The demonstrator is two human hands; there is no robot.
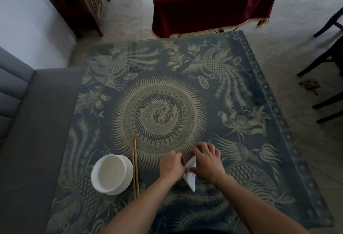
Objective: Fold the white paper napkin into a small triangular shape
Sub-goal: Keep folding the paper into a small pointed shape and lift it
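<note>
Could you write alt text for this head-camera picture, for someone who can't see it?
Seen from above, a person's left hand and right hand press a white paper napkin, already folded to a pointed shape, on a patterned table. To the left lie a pair of chopsticks and a white bowl.

White bowl [112,174] near table [185,89] left edge, chopsticks [135,165] just beside it on the right, parallel pair. Table has blue phoenix-pattern top. Beyond far edge: maroon-cloth table [207,1]. Grey sofa [27,131] along left edge, dark chair [326,63] off right edge.
</note>
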